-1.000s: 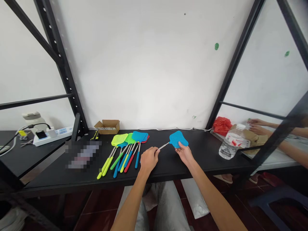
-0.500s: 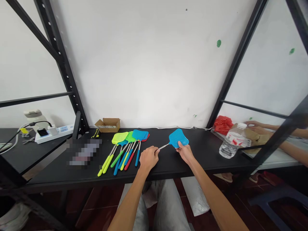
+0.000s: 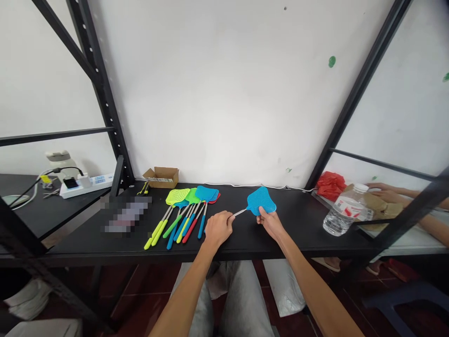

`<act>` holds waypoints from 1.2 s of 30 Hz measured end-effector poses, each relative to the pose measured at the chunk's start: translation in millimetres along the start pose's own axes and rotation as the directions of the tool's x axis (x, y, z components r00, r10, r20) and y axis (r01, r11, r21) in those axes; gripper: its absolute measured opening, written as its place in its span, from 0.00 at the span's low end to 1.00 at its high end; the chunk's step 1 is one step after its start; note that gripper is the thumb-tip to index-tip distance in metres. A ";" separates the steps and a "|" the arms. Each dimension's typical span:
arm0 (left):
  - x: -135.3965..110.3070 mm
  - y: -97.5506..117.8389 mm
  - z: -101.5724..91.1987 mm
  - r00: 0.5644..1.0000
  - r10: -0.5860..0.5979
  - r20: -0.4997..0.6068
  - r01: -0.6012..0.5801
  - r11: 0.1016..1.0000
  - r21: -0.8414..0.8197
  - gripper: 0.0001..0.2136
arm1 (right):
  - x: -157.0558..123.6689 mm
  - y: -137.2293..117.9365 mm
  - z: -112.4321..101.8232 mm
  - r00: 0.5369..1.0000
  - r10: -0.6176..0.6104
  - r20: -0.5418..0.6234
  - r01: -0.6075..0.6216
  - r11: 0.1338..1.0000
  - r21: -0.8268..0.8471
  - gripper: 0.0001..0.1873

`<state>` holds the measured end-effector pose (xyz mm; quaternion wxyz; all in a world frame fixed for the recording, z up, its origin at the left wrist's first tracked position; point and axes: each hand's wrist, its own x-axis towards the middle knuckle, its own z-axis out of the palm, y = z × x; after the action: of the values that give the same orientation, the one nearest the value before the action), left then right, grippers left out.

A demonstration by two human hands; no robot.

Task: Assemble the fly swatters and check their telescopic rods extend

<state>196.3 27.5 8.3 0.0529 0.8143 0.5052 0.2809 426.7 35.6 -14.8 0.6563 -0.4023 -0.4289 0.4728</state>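
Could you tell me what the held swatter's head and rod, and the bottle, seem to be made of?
The head looks like plastic: matte blue, mesh texture. The rod is probably metal: thin, silvery. The bottle looks like clear glossy plastic, see-through, white cap.

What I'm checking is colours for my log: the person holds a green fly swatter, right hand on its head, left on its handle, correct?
No: the head view shows the held fly swatter is blue, not green. The right hand is on its head and the left hand on its handle.
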 end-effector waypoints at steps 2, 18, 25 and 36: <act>0.3 0.6 0.7 1.000 -0.016 0.014 0.016 1.000 0.013 0.15 | -0.2 0.5 0.2 1.000 0.015 0.005 -0.015 1.000 -0.012 0.22; -6.9 -24.1 -49.7 0.979 -0.187 -0.086 0.203 0.947 0.251 0.27 | -4.4 7.4 3.3 0.998 -0.035 0.057 0.051 0.948 -0.313 0.29; -23.5 -57.9 -77.7 0.946 -0.323 -0.012 0.298 0.860 0.414 0.18 | -4.1 9.3 2.4 0.998 -0.038 0.059 0.054 0.949 -0.310 0.28; -29.0 -92.9 -92.5 0.948 -0.314 -0.046 0.303 0.855 0.420 0.26 | -4.7 9.1 2.6 0.996 -0.060 0.061 0.076 0.950 -0.302 0.27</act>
<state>65.8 29.4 39.5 -0.0738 0.7182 0.6770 0.1432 420.9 33.4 -23.3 0.5914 -0.4710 -0.5268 0.3884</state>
